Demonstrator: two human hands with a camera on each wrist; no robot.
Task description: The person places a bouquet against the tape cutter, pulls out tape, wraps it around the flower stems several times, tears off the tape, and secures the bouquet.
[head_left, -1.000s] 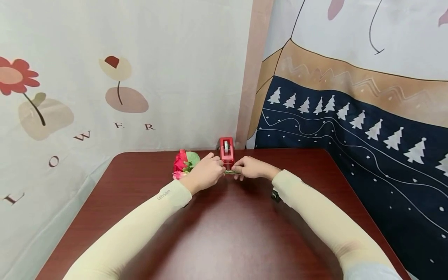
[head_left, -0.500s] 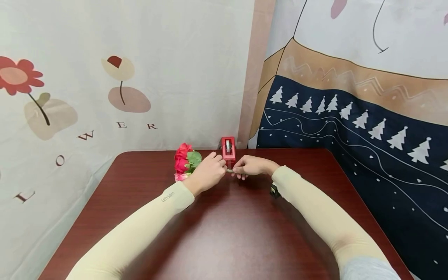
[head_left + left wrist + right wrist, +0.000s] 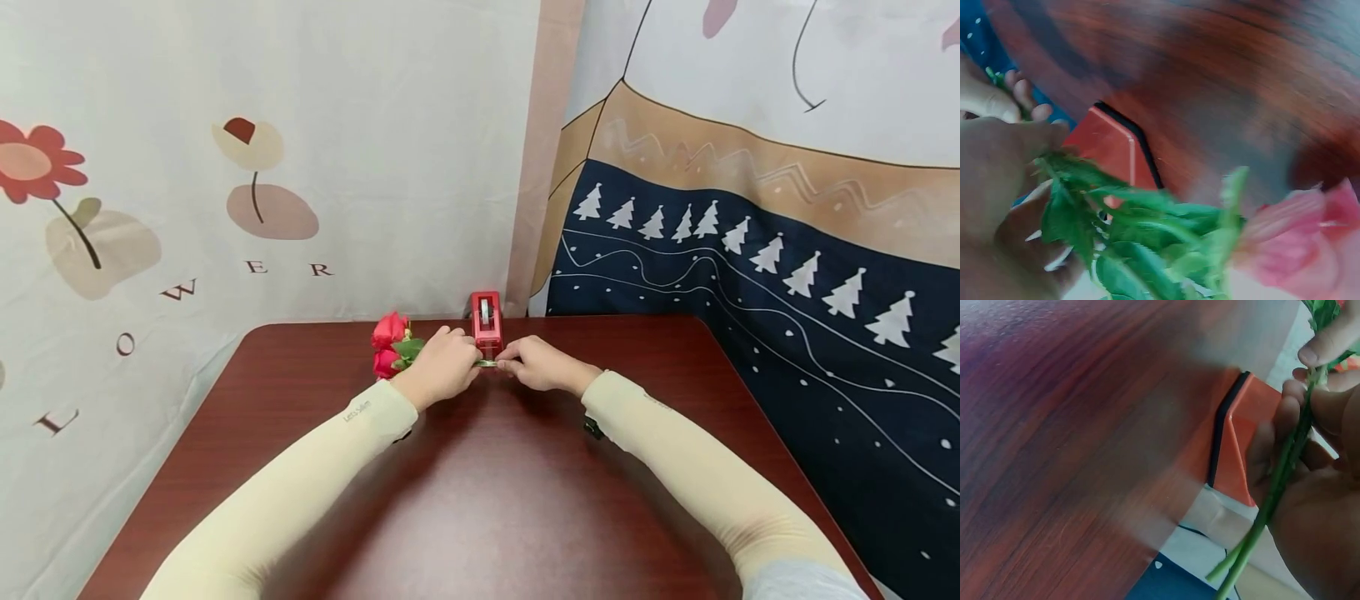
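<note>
Where both hands pinch rose stems, red tape dispenser just behind

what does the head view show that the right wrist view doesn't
Only the head view shows the red and pink artificial roses, the left hand gripping beside them, both cream sleeves, the roll on top of the red plastic tape dispenser, and the printed cloth backdrops.

Only the right wrist view shows, close up, the thin green stems lying across the right hand, whose fingers curl round them, and the dispenser's black edge strip.

Both show the dispenser, the stems, the right hand and the dark reddish wooden table.
</note>
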